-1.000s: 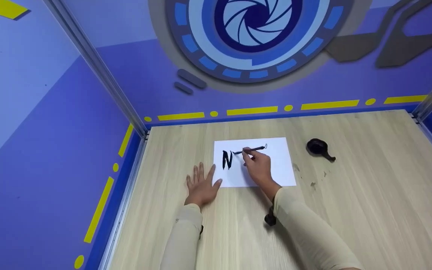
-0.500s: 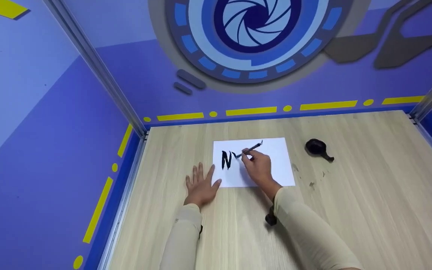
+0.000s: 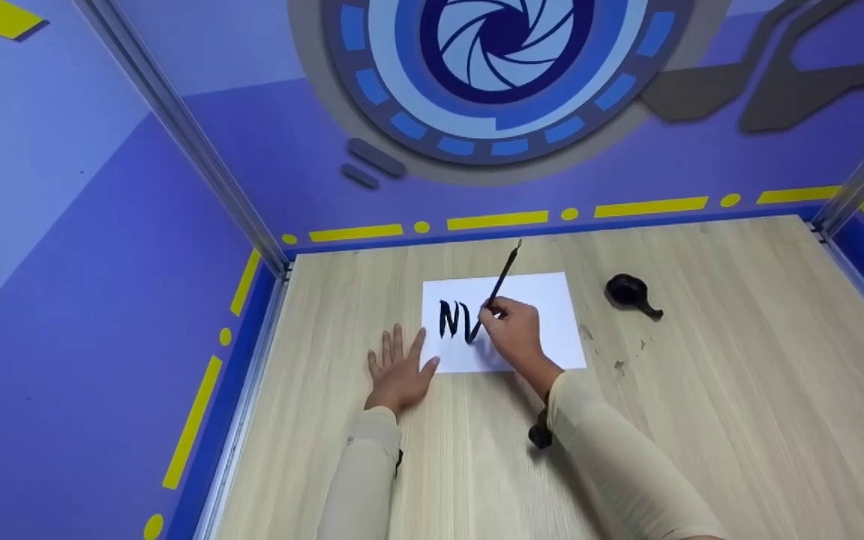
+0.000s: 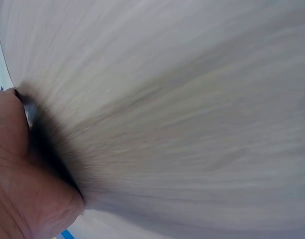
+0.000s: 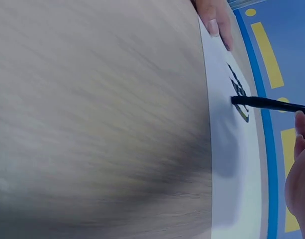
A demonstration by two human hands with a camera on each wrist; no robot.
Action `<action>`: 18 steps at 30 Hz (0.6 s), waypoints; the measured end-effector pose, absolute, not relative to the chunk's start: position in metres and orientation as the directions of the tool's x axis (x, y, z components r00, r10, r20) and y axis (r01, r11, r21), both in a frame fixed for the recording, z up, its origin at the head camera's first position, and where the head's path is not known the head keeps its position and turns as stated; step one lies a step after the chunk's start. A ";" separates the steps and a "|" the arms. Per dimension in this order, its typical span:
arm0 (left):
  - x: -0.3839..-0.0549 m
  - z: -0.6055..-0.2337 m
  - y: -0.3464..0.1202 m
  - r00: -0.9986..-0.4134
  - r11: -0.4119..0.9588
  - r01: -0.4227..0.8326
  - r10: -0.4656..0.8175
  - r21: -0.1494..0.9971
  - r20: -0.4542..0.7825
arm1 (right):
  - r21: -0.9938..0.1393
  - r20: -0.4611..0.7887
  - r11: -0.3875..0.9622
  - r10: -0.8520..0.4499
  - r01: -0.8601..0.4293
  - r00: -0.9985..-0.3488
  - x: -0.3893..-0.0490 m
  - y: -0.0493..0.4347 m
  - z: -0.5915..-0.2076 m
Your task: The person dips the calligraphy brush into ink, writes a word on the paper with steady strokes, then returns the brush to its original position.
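At the left border of the white rectangular paper sheet: bare left hand, fingers spread, thumb and forefinger tips at the sheet's edge.
Black painted N: leftmost mark, near the left hand's forefinger.
Curved black stroke: just right of the N, running toward the person.
Slim black brush: over the sheet, tip at the stroke's lower end, long axis rising away and slightly rightward.
Bare right hand: pinching the brush's lower shaft, nearer the stroke than the left hand; tip just left of its fingers.
Round black dish with short handle: right of the sheet.
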State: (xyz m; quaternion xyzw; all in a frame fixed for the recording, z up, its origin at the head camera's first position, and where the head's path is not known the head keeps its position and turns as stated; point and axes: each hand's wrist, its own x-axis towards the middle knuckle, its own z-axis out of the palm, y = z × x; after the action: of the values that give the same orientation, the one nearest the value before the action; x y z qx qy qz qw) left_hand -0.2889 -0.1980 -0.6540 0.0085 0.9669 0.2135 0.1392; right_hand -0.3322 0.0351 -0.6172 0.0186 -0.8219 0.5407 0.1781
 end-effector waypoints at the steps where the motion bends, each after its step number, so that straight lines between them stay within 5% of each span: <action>1: -0.288 -0.651 -0.198 -0.961 0.908 -0.043 0.077 0.417 -0.267 | -0.890 0.310 0.398 0.167 -0.224 -0.936 -0.332 0.035 -0.615; 18: -0.281 -0.636 -0.195 -0.964 0.917 -0.036 0.072 0.398 -0.254 | -0.929 0.293 0.300 0.233 -0.219 -0.927 -0.328 0.047 -0.610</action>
State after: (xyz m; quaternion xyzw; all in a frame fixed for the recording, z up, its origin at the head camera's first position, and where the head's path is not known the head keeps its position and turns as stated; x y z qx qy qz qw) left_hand -0.2809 -0.1949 -0.6355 0.0093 0.9698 0.2040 0.1331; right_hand -0.3284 0.0470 -0.6099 -0.0045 -0.7832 0.5918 0.1908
